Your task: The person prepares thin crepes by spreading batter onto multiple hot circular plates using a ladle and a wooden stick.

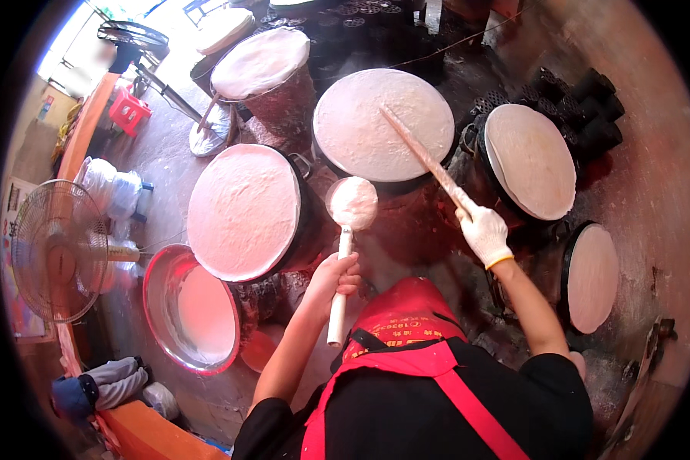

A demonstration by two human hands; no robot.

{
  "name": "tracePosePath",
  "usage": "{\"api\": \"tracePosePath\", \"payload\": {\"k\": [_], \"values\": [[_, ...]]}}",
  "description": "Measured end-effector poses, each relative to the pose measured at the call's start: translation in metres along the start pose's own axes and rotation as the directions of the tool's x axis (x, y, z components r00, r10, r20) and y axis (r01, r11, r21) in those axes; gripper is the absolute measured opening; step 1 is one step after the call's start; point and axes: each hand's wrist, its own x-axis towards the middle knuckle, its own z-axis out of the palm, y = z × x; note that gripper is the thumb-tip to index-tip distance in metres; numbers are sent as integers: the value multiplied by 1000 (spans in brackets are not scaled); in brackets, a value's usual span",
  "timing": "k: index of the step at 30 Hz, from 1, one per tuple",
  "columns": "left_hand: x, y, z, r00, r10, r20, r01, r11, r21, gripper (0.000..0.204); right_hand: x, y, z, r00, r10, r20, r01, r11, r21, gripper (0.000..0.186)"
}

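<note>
My bare left hand (336, 277) is closed round the pale handle of a ladle (345, 244), whose bowl holds white batter (356, 204). In a white glove, my right hand (484, 233) grips a long wooden stick (422, 152). The stick's far end is over, and seems to touch, a round white sheet of batter (353, 126) on the middle griddle. Left of the ladle, another white sheet (241, 211) covers a griddle. To the right are two more coated griddles, one with a sheet (530, 162) near my gloved hand and one lower (593, 277).
A wide metal basin (156, 307) of white batter stands at the left. Farther back is another coated griddle (261, 63). Black perforated cylinders (590, 115) are stacked at the far right. Fans (57, 249), a red stool (129, 111) and a person (103, 387) are along the left.
</note>
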Motion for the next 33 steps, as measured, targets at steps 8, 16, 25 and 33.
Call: {"api": "tracePosePath", "payload": {"k": [8, 16, 25, 33], "values": [[-5, 0, 0, 999, -34, 18, 36, 983, -181, 8, -9, 25, -46, 998, -51, 27, 54, 988, -142, 48], [5, -1, 33, 994, -17, 104, 50, 944, -326, 12, 74, 88, -13, 977, 156, -147, -115, 960, 254, 35], [33, 1, 121, 977, 106, 184, -4, 876, -483, 27, 153, 135, -10, 980, 176, 92, -187, 975, 123, 45], [40, 9, 180, 962, 80, 259, 118, 737, -666, 30, 177, 216, -66, 997, 63, -41, -14, 691, 723, 19]]}}
